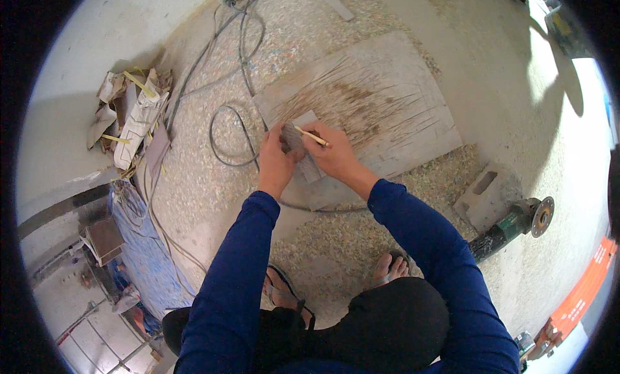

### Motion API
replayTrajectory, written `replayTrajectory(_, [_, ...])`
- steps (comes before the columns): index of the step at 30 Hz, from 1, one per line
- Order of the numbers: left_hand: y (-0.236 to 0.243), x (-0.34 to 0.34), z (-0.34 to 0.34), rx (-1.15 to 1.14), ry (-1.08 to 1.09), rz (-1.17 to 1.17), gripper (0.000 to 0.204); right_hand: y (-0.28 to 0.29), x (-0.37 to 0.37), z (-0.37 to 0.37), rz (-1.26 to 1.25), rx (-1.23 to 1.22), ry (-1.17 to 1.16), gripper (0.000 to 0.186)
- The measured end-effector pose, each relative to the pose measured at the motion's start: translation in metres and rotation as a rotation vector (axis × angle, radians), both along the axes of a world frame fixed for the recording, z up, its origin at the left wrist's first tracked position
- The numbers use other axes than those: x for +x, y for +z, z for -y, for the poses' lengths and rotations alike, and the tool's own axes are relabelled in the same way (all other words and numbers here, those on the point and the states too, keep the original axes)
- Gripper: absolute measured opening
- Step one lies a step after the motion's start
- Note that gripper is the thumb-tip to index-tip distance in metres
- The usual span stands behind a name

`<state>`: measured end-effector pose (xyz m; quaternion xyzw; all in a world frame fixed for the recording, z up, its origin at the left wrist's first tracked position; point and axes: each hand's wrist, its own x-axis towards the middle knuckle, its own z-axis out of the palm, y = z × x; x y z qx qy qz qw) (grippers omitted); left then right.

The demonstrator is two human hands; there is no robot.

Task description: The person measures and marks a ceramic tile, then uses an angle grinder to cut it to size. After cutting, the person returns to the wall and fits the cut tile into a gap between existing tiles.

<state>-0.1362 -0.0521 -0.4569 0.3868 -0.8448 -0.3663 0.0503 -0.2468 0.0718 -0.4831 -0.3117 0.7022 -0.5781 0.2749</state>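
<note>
Tool [312, 136], pencil-shaped, pale — right hand [332, 155] is gripping it over a grey piece [292, 139]; left hand [276, 162] is grasping that piece — scored board [416, 106] is lying underneath.

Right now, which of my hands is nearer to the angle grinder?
Right. Your right hand is left of the angle grinder and farther forward; your left hand is farther left, holding a grey piece.

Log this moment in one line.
left hand: holds small flat grey piece | right hand: grips slim pale-yellow pencil-like tool, tip at piece | beyond: scored grey-brown rectangular board
</note>
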Motion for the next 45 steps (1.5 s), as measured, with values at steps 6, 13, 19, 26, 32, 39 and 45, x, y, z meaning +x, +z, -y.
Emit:
replayTrajectory(6, [-0.003,0.001,0.001,-0.041,-0.025,-0.012,0.081,0.006,0.008,-0.021,0.044,0.011,0.005,0.023])
replayTrajectory(13, [-0.004,0.003,0.0,-0.029,-0.013,0.004,0.08,0.021,0.019,-0.052,0.052,0.083,0.049,0.02])
replayTrajectory(19, [0.0,0.002,-0.001,-0.053,-0.016,-0.031,0.079,0.034,0.034,-0.083,0.03,0.162,0.081,0.021])
replayTrajectory(26, [0.002,0.002,-0.001,-0.062,-0.015,-0.039,0.08,0.042,0.027,-0.099,0.25,0.321,0.126,0.022])
replayTrajectory(32, [0.0,0.002,0.0,-0.089,-0.024,-0.018,0.082,0.033,0.001,-0.039,-0.042,0.024,-0.019,0.024])
replayTrajectory(39, [-0.001,0.001,0.001,-0.011,0.002,0.023,0.082,0.01,-0.004,0.006,-0.083,-0.025,-0.019,0.024])
replayTrajectory(45, [-0.005,0.004,0.001,-0.038,-0.001,-0.004,0.082,0.027,-0.003,-0.012,-0.147,0.219,0.061,0.022])
